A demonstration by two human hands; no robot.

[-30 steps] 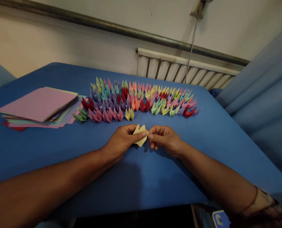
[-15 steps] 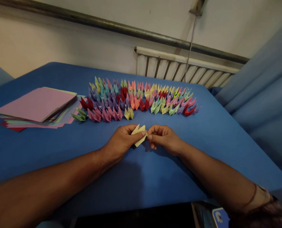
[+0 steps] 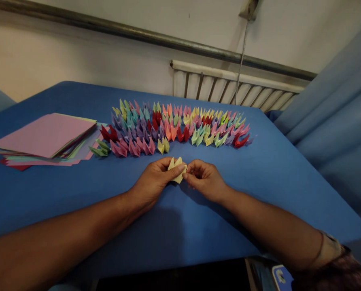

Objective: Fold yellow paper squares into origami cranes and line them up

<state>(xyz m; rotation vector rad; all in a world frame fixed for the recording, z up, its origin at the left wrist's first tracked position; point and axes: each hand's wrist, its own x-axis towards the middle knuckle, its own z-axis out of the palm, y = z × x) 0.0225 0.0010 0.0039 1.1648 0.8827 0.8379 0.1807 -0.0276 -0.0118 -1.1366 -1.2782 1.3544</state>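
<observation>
A pale yellow origami crane [image 3: 177,171], partly folded, is pinched in my left hand [image 3: 155,178], the thumb lying across its front. From the other side, my right hand [image 3: 205,178] grips the paper's right end between thumb and curled fingers. Both hands are just above the blue table, close together. Beyond them stand rows of finished paper cranes [image 3: 170,132] in pink, red, purple, green and yellow. The nearest of these is a yellow crane [image 3: 163,146].
A stack of coloured paper sheets [image 3: 45,135], pink on top, lies at the left of the blue table [image 3: 122,226]. Behind the table are a wall pipe [image 3: 138,37] and a radiator [image 3: 211,85]. A blue curtain [image 3: 335,109] hangs at the right.
The yellow paper has turned a little in my left hand, its points now more upright. My right thumb and fingers have moved slightly left, onto its right end.
</observation>
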